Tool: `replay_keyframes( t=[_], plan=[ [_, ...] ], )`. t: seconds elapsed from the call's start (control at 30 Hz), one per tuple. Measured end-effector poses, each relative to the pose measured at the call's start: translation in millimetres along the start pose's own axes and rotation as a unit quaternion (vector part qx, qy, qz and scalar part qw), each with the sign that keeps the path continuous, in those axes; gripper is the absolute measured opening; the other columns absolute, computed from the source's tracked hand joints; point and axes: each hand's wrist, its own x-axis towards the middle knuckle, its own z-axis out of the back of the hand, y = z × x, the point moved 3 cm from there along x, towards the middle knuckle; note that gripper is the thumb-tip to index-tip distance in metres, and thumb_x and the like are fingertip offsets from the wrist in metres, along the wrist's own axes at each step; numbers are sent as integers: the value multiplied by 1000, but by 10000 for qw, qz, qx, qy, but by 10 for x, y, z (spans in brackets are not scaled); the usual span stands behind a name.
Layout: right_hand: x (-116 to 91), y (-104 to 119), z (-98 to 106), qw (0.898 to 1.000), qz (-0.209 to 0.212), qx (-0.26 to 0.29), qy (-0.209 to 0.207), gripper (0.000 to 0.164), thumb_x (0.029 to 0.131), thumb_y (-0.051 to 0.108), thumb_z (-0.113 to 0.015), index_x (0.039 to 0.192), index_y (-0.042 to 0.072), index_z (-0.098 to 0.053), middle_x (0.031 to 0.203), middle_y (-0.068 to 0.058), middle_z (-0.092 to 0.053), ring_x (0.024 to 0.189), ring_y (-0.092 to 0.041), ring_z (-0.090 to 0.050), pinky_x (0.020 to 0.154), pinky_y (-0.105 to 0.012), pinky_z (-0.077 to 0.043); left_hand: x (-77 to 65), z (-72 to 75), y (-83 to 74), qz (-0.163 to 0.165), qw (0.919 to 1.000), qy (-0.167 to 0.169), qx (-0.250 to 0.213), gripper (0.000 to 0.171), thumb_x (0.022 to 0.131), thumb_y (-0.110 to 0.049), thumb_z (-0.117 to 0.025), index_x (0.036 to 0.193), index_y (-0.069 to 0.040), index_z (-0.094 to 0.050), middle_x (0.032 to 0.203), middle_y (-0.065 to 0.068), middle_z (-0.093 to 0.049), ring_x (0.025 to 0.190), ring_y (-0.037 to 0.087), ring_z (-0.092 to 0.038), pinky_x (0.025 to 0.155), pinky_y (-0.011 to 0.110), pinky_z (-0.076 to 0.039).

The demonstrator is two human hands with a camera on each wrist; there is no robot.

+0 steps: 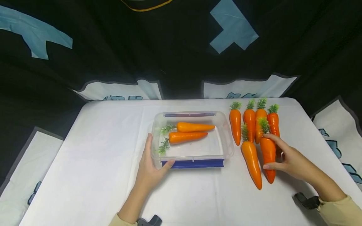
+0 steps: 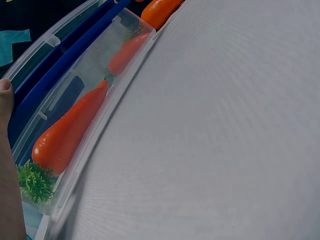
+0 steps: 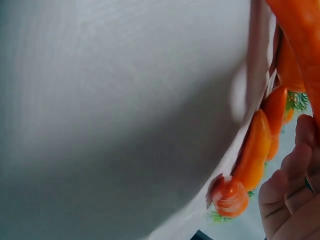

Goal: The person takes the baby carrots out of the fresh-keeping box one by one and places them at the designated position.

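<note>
A clear plastic container (image 1: 195,160) with blue side latches stands mid-table, two toy carrots (image 1: 195,127) with green tops lying inside. My left hand (image 1: 151,171) holds its near left corner, thumb on the front rim and fingers along the left wall. To the right, my right hand (image 1: 285,160) grips an orange carrot (image 1: 268,150) between thumb and fingers, its tip toward me. In the right wrist view, that carrot (image 3: 300,30) lies above the curled fingers (image 3: 274,187). Beside it is another large carrot (image 1: 251,163), apart from the hand.
Behind the gripped carrot lie several more carrots (image 1: 235,122), tops pointing away. A white cloth (image 1: 93,157) covers the table. Black fabric (image 1: 127,47) with light blue patches hangs behind the far edge.
</note>
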Motion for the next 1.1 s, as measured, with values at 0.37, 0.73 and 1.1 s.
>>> replay_keyframes(
  t=[0.37, 0.73, 1.1],
  plan=[
    [48, -45, -62, 9975, -377, -54, 594, 103, 73, 46, -84, 155, 17, -29, 147, -29, -45, 124, -48, -52, 98, -73, -40, 5, -10, 1, -8, 10000, 8, 2, 113, 79, -45, -79, 161, -28, -4, 168, 0, -15, 151, 30, -26, 117, 59, -31],
    [52, -93, -132, 9928, -465, -271, 1067, 96, 76, 49, -80, 154, 19, -34, 143, -25, -51, 121, -44, -56, 94, -75, -42, 1, 0, -14, -14, 10000, -15, 44, 113, 79, -45, -79, 161, -27, -5, 167, -1, -15, 151, 30, -27, 117, 58, -31],
    [375, 195, 99, 9890, -380, -1343, 485, 90, 82, 67, -66, 152, 17, -38, 113, -16, -65, 89, -27, -59, 72, -47, -58, 4, 4, -6, -49, 10000, -42, 58, 112, 78, -45, -79, 161, -24, -7, 167, 6, -18, 150, 31, -28, 116, 60, -32]
  ],
)
